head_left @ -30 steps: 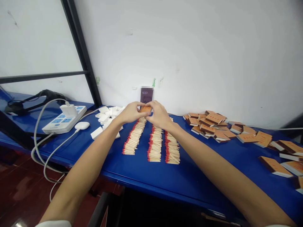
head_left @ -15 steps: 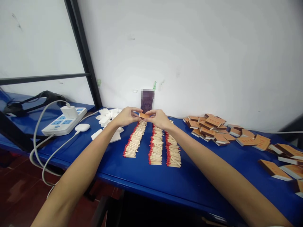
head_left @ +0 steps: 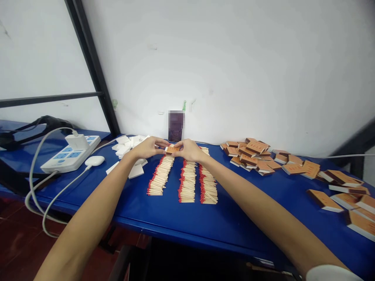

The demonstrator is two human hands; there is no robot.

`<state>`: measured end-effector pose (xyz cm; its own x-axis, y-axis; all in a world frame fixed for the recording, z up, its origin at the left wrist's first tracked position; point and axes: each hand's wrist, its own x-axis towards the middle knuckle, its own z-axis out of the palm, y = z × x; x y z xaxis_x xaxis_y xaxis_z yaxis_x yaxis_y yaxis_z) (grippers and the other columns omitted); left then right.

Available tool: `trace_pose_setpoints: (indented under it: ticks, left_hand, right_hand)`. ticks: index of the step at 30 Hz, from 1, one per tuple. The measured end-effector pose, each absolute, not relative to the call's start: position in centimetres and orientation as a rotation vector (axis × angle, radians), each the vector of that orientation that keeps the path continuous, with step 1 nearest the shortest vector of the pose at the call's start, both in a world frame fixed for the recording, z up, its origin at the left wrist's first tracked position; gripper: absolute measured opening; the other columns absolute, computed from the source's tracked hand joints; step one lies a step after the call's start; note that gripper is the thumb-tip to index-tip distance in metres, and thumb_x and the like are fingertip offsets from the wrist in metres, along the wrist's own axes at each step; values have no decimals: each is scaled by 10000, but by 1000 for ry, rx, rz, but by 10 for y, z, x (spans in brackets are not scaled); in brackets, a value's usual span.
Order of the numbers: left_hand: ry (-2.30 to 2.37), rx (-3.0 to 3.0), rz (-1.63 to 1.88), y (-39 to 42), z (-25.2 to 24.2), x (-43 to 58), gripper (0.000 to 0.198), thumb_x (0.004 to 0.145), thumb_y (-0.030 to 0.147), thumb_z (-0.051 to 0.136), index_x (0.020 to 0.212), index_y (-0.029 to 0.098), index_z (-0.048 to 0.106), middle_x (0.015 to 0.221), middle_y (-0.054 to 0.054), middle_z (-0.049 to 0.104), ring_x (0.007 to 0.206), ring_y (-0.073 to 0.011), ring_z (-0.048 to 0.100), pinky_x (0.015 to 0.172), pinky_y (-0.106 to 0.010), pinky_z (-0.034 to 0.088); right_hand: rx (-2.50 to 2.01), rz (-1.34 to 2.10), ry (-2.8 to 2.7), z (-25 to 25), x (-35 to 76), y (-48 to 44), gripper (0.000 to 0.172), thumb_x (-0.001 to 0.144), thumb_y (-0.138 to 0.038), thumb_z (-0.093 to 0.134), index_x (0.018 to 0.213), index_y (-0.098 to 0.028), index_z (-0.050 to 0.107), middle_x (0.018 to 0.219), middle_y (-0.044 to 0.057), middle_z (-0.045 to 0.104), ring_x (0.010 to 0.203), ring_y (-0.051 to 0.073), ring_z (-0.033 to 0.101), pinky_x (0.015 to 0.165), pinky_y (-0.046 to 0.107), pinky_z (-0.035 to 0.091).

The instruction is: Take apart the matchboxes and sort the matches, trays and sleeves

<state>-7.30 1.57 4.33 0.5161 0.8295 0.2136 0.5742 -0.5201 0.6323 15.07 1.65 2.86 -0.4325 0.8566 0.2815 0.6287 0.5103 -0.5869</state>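
Note:
An orange matchbox (head_left: 172,150) is held between my left hand (head_left: 150,147) and my right hand (head_left: 190,150), gripped by the fingertips at its two ends. Below it lie three long rows of red-tipped matches: a left row (head_left: 160,175), a middle row (head_left: 187,181) and a right row (head_left: 208,183). The far end of the left row is just under the box. White box trays (head_left: 124,146) are heaped beside my left hand, partly hidden by it. A pile of orange matchboxes (head_left: 249,154) sits to the right.
A white power strip (head_left: 72,154) with a plugged charger, cables and a white oval device (head_left: 94,160) is on the left of the blue table (head_left: 181,224). A phone (head_left: 176,127) leans on the wall. More matchboxes (head_left: 340,177) lie at far right.
Both hands have come slightly down and nearer with the matchbox, which now shows its broad face more. The whole view has shifted a little, so the table's things sit further left.

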Motion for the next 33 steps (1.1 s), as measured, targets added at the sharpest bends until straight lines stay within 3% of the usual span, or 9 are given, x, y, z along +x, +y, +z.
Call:
trace_pose_setpoints:
  ticks: [6,12,19,26,33]
  left_hand:
    - [1192,2345,606,15,43,-74,394,769,290,701,1138,151,712,1159,-106,730,1038,-240,683,903,-352,531]
    - [1213,2368,559,13,43,-75,421,771,291,676,1166,150,714,1167,-106,726,1009,-229,673,841,-326,523]
    - [1223,2385,575,14,42,-77,360,754,329,659,1069,192,768,1027,-73,761,860,-201,667,812,-320,503]
    - [1239,2398,586,13,42,-76,378,749,352,660,1078,200,766,1062,-72,758,883,-208,679,799,-310,502]
    - [1276,2403,570,11,45,-73,400,758,371,657,1097,185,757,1061,-78,754,872,-211,671,792,-313,503]
  right_hand:
    - [-1254,547,-2275,27,157,19,320,727,-348,778,995,-174,781,1014,52,758,902,209,663,768,271,473]
    - [-1329,648,-2344,40,166,17,275,710,-331,769,922,-157,787,852,50,752,756,189,650,680,284,468]
    - [-1363,646,-2362,48,179,23,258,659,-291,778,883,-165,791,867,48,755,810,208,648,718,307,479]
    - [-1305,631,-2260,60,194,26,166,688,-278,758,815,-176,790,837,48,755,823,218,649,732,319,492]
    - [-1309,523,-2102,90,213,13,201,755,-344,722,850,-182,793,862,73,736,830,223,632,752,358,479]
